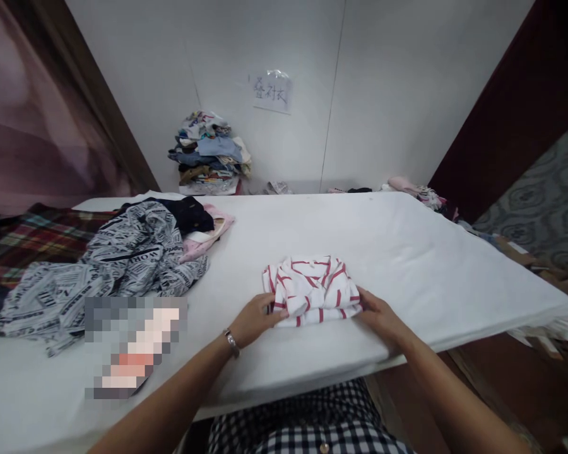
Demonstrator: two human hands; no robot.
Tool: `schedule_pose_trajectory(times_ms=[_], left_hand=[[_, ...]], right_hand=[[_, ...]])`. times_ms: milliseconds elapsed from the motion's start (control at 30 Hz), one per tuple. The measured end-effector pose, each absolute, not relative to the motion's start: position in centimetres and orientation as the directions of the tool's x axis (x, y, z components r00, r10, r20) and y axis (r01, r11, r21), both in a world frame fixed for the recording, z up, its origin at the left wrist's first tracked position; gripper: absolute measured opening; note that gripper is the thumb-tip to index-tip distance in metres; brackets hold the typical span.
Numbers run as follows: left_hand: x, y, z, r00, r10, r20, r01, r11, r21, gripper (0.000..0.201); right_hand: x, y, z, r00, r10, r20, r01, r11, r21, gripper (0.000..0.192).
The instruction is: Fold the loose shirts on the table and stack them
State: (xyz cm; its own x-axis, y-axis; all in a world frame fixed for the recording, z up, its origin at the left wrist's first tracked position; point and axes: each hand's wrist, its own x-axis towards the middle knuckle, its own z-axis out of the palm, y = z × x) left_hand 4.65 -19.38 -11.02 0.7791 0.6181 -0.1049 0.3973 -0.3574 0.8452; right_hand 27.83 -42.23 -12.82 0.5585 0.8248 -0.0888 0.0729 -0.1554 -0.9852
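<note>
A white shirt with red stripes lies folded into a compact bundle on the white-covered table, its collar at the far side. My left hand, with a bracelet at the wrist, grips the bundle's left edge, thumb on top of the cloth. At the opposite edge, the fingers of my right hand are closed on the fabric, their tips partly hidden by it.
To the left lie a black-and-white printed garment, a plaid shirt and a pink garment. Nearby is a pixelated object. Stacked clothes stand against the wall under a paper sign. More clothes sit beyond the table's far right corner.
</note>
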Motion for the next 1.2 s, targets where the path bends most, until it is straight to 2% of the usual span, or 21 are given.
schedule_pose_trajectory(times_ms=[67, 133, 233, 333, 400, 467, 567, 633, 700, 800, 900, 1000, 1100, 1200], left_hand=[[5.2, -19.4, -11.3, 0.783, 0.614, -0.106, 0.408, -0.377, 0.831, 0.034], [6.0, -19.6, -11.8, 0.726, 0.682, -0.085, 0.460, -0.390, 0.798, 0.041], [6.7, -19.9, -12.5, 0.674, 0.738, 0.026, 0.471, -0.456, 0.755, 0.043], [6.2, -20.2, -12.8, 0.706, 0.699, 0.112, 0.463, -0.576, 0.674, 0.042], [5.5, -20.3, -12.8, 0.743, 0.656, 0.127, 0.473, -0.651, 0.593, 0.040], [5.0, -20.2, -12.6, 0.745, 0.657, 0.115, 0.514, -0.675, 0.530, 0.032], [5.1, -20.6, -11.7, 0.707, 0.687, 0.166, 0.549, -0.681, 0.484, 0.014], [5.8, -21.4, -11.0, 0.717, 0.655, 0.239, 0.503, -0.723, 0.474, 0.027], [6.9, -22.2, -10.5, 0.755, 0.583, 0.300, 0.430, -0.786, 0.445, 0.043], [8.7, -23.0, -11.1, 0.813, 0.497, 0.303, 0.374, -0.846, 0.380, 0.059], [9.5, -22.9, -12.9, 0.865, 0.473, 0.164, 0.391, -0.843, 0.368, 0.068], [9.4, -22.8, -14.4, 0.881, 0.469, 0.068, 0.407, -0.823, 0.396, 0.074], [9.0, -22.8, -14.7, 0.884, 0.464, 0.058, 0.405, -0.821, 0.403, 0.076], [8.7, -22.9, -14.6, 0.884, 0.461, 0.076, 0.395, -0.825, 0.404, 0.075]], right_hand=[[28.1, -41.8, -12.8, 0.639, 0.749, -0.173, -0.063, -0.173, -0.983, 0.065], [28.3, -40.9, -13.0, 0.720, 0.664, -0.201, -0.073, -0.215, -0.974, 0.068], [28.2, -39.2, -13.6, 0.749, 0.654, -0.108, 0.087, -0.259, -0.962, 0.062], [28.0, -38.6, -14.5, 0.723, 0.691, 0.006, 0.303, -0.309, -0.901, 0.049], [27.9, -38.9, -14.9, 0.695, 0.718, 0.043, 0.458, -0.395, -0.796, 0.042], [27.9, -39.3, -14.7, 0.661, 0.744, 0.099, 0.607, -0.452, -0.654, 0.039], [27.4, -39.2, -13.4, 0.554, 0.760, 0.340, 0.801, -0.375, -0.467, 0.045], [26.9, -38.4, -12.3, 0.431, 0.750, 0.502, 0.888, -0.254, -0.384, 0.050], [26.4, -37.2, -11.8, 0.318, 0.757, 0.570, 0.933, -0.142, -0.332, 0.053], [26.7, -35.4, -13.2, 0.217, 0.844, 0.491, 0.960, -0.093, -0.264, 0.058], [28.0, -34.1, -16.5, 0.226, 0.935, 0.274, 0.963, -0.172, -0.208, 0.057], [29.2, -33.4, -19.1, 0.263, 0.957, 0.126, 0.950, -0.233, -0.207, 0.060], [28.9, -33.3, -19.0, 0.298, 0.946, 0.126, 0.923, -0.252, -0.290, 0.061], [27.9, -34.4, -17.0, 0.359, 0.915, 0.183, 0.834, -0.227, -0.502, 0.060]])
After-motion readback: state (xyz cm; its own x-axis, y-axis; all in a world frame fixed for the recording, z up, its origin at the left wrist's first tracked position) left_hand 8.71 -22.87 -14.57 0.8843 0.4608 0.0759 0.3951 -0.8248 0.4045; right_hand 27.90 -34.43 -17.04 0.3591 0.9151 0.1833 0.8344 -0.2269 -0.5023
